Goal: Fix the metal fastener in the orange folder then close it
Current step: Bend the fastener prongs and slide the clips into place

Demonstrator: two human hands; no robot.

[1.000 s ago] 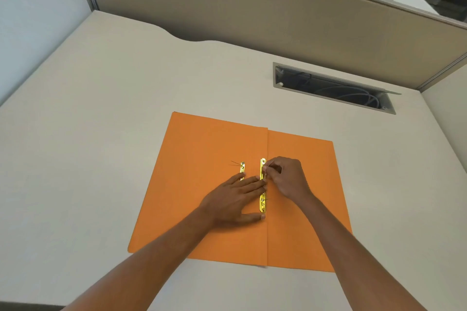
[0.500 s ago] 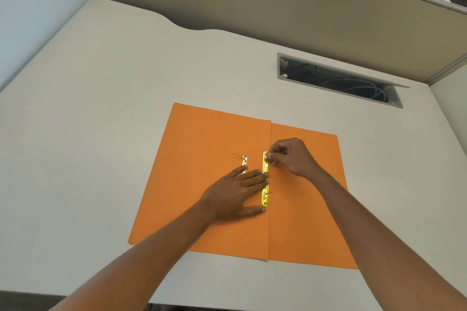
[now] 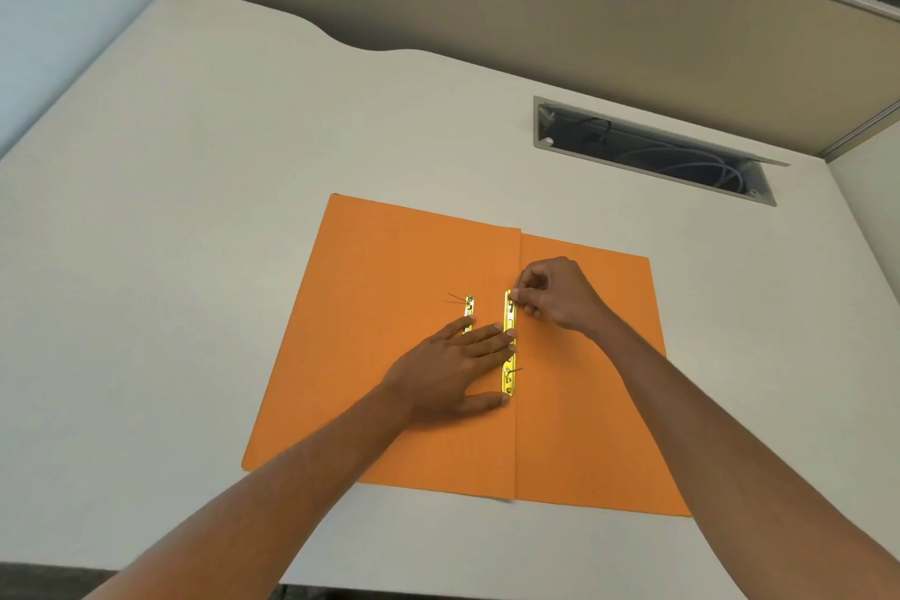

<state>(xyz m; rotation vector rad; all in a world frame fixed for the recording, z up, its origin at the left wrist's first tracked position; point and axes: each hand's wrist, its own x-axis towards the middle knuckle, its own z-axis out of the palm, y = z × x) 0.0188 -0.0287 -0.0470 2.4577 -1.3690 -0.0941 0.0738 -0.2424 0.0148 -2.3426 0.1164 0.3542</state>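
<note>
The right hand (image 3: 560, 295) was curled at the far end of the long brass fastener bar (image 3: 509, 346), its fingertips (image 3: 523, 302) pressed together on a thin dark prong standing up from that end. The left hand (image 3: 453, 365) lay flat and spread on the orange folder (image 3: 389, 268), fingers touching the middle of the bar and the thumb reaching to the bar's near end. A second prong stuck out sideways near that near end. Just left of the bar lay a shorter brass strip (image 3: 469, 313), partly under the left fingertips, with a thin prong slanting off its far end.

The folder lay open and flat, the bar running along its centre crease. Under the folder was a pale cream desk (image 3: 195, 210) with a wavy far edge. Beyond the folder to the right, a long cable slot (image 3: 652, 151) was cut into the desk, with grey and dark cables visible inside. A tan partition (image 3: 487, 5) closed off the far side of the desk, and a pale wall stood to the left of it.

Compared with half a second before, the right hand had shifted slightly farther along the bar toward its far end and had lifted the prong more upright; the left hand had kept its place, and the folder had not moved on the desk.
</note>
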